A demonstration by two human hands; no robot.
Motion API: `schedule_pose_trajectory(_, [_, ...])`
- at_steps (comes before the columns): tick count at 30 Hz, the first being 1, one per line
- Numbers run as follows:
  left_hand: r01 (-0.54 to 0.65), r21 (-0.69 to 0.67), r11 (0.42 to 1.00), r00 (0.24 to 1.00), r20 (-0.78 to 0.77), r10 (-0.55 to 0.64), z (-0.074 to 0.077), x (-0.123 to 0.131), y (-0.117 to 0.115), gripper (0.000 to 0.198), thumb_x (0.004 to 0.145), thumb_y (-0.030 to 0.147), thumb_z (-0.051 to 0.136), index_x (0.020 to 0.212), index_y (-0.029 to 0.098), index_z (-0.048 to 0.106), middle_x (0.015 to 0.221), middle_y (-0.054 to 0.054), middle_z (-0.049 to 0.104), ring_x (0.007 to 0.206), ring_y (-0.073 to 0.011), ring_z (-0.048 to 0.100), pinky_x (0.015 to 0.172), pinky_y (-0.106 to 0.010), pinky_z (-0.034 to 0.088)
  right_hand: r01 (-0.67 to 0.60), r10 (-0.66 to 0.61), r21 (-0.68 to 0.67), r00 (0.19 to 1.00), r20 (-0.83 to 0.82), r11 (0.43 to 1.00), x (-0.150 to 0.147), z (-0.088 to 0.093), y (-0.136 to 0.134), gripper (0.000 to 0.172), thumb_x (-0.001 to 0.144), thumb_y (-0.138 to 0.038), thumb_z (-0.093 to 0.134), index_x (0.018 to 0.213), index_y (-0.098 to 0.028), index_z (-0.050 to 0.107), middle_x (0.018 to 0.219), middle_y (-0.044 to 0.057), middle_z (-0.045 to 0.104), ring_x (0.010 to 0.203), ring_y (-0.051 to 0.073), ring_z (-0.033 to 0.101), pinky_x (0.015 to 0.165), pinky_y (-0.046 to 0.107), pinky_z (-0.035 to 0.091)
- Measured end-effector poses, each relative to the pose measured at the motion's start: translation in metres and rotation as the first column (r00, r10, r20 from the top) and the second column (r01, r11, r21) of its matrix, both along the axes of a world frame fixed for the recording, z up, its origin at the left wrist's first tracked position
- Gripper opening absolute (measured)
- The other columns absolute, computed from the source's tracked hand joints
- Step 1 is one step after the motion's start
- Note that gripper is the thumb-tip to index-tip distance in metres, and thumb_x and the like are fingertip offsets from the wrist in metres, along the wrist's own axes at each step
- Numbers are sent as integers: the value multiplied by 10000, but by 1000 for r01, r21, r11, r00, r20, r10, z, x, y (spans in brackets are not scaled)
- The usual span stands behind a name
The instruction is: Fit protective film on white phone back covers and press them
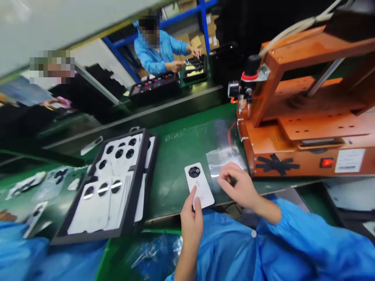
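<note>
A white phone back cover (199, 185) with a round black camera ring lies on the green mat (175, 164) in front of me. My left hand (191, 220) pinches its near edge with thumb and fingers. My right hand (240, 186) hovers just right of the cover, fingers curled together in a pinch over a clear film sheet (219, 160); what it pinches is too small to make out.
A black tray (131, 203) with several white covers sits to the left. An orange press machine (307, 117) stands to the right. Loose covers and film lie at far left (35, 183). Two other people work across the bench (159, 47).
</note>
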State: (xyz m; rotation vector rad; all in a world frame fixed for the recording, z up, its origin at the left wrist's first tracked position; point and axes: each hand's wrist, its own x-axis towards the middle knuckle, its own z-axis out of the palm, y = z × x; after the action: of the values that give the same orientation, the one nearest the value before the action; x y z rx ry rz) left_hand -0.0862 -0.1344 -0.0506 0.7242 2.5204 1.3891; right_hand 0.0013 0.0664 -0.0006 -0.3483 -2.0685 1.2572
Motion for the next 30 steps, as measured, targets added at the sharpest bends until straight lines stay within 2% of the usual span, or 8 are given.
schedule_pose_trajectory(3, [116,-196,974,992,-36,-125,-1,15,-4,559,998,456,496,1497,205,492,912,-72,741,709,-186,669,679,-305,537,7,11,-142,991,130,990,-39,-1,12,147,874,-228,633,729,-201,645,799,8,619,695,129,544,638,278,429])
schedule_pose_trajectory(6, [100,-348,932,963,-200,-178,5,7,-8,688,982,498,525,1560,160,365,760,-23,661,646,-187,615,629,-304,491,25,16,-205,981,195,979,-63,-13,25,174,862,-292,662,721,-191,670,801,7,635,691,123,553,680,283,440])
schedule_pose_trajectory(9, [81,-338,938,847,-472,-244,3,-4,-14,693,902,559,633,1432,128,514,999,-136,706,930,-286,665,809,-404,508,6,38,-194,973,227,981,-74,-18,31,169,872,-275,648,727,-192,674,838,17,659,765,142,593,733,297,452])
schedule_pose_trajectory(12, [180,-330,927,729,-588,-351,-9,-6,-12,573,870,520,693,1318,174,606,1390,-196,608,1311,-386,529,1034,-513,407,-36,71,-142,965,254,989,-81,-19,29,155,880,-230,630,734,-196,669,884,29,661,868,166,610,817,324,457])
schedule_pose_trajectory(14, [177,-314,933,728,-596,-339,-18,-2,-6,535,878,482,699,1320,195,610,1442,-168,590,1386,-389,467,1057,-513,378,-54,80,-107,961,263,993,-84,-18,25,151,885,-217,626,741,-197,666,928,37,655,932,178,609,886,349,450])
schedule_pose_trajectory(20, [59,-242,969,717,-665,-209,-34,6,10,600,809,609,733,1273,234,662,1371,-133,658,1314,-385,533,1034,-506,374,-59,54,2,919,391,998,-91,-16,11,120,899,-201,623,797,-211,687,1077,39,652,1087,215,579,987,424,350])
schedule_pose_trajectory(26, [51,-203,978,690,-700,-181,-37,4,10,635,783,606,761,1281,226,657,1333,-146,677,1292,-355,568,1037,-473,392,-117,90,31,885,456,993,-93,-13,-1,138,908,-184,612,787,-200,677,1074,35,658,1102,210,558,945,392,322])
schedule_pose_trajectory(30, [45,-197,979,689,-704,-173,-37,5,11,652,770,607,773,1287,228,652,1326,-146,680,1294,-348,571,1047,-465,390,-106,44,103,874,484,989,-93,-16,-3,156,910,-197,612,768,-196,677,1046,32,657,1059,211,557,895,385,309])
